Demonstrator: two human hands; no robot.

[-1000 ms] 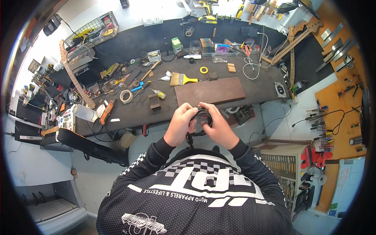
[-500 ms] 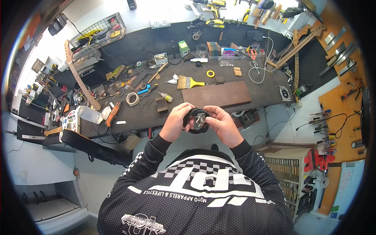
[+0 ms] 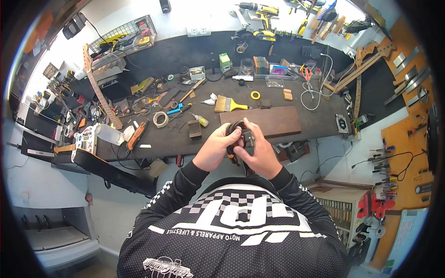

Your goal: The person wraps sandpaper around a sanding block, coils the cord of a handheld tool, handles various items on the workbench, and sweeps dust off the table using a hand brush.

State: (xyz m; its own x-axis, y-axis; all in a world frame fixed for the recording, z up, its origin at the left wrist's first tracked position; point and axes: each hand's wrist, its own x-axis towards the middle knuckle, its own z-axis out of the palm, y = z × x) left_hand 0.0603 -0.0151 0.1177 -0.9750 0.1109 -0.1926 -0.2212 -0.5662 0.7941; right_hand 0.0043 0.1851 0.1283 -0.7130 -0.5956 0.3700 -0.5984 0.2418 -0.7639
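Both my hands hold a coiled black power cord point(image 3: 236, 125) in front of my chest, just off the bench's front edge. My left hand point(image 3: 213, 148) is closed on the left side of the coil, thumb across it. On the other side, my right hand point(image 3: 261, 153) has its fingers bent around the coil and its dark plug point(image 3: 249, 137), whose metal prongs show. The thumbs partly hide the coil. Just beyond the hands lies a flat brown wooden board point(image 3: 278, 121) on the bench.
On the dark workbench point(image 3: 320, 123) are a wide paintbrush point(image 3: 227, 104), a tape roll point(image 3: 161, 119), an orange utility knife point(image 3: 136, 135) and red-handled scissors point(image 3: 306, 73). A guitar neck point(image 3: 99, 95) leans at the left. A drawer cabinet point(image 3: 340, 192) stands at the right.
The coil has turned from facing me to nearly edge-on. My right hand has moved further around it, its fingers now over the top. The camera view has shifted slightly.
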